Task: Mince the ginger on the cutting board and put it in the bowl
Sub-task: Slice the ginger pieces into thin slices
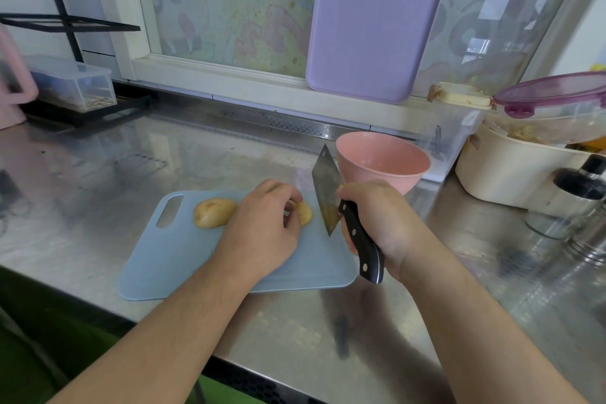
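Nearest us, two hands: our left hand pinches one ginger piece mid-frame on the single blue cutting board; our right hand grips one cleaver. A second piece lies left; one pink bowl stands behind.

- You stand at a stainless-steel counter whose brushed top mirrors the daylight in soft, streaky patches.
- Behind it you see a white-framed window; its pane carries a faded, spattered cartoon film.
- A lilac cutting board leans upright against that window, its lower edge on the sill.
- To your left, a black wire rack stands against the white wall, holding a clear lidded box.
- To your right, a cream tub, a purple-rimmed lid and a glass jar crowd the counter's corner.
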